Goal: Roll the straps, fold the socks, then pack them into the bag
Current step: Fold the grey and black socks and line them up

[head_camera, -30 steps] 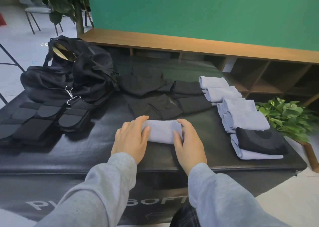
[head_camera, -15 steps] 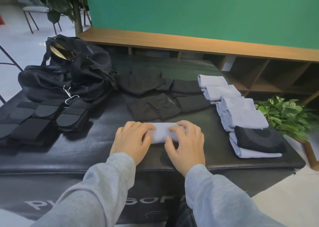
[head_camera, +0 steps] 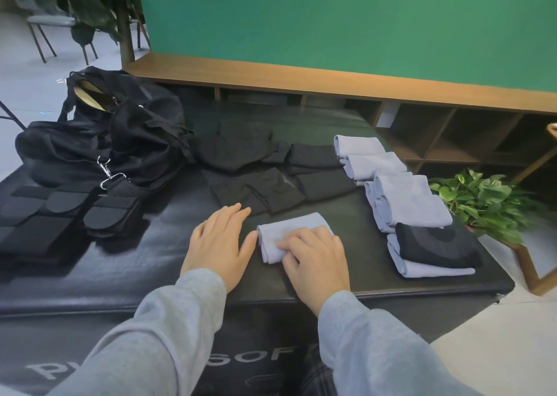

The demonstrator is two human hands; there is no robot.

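my right hand (head_camera: 316, 258) pinches the folded grey sock (head_camera: 289, 234) at the black mat's (head_camera: 150, 263) front edge, left hand (head_camera: 218, 245) flat and empty beside it; soft, light, likely springy, so i'd grip across the fold.

Head view, forward-down, close over mat (head_camera: 126, 263)
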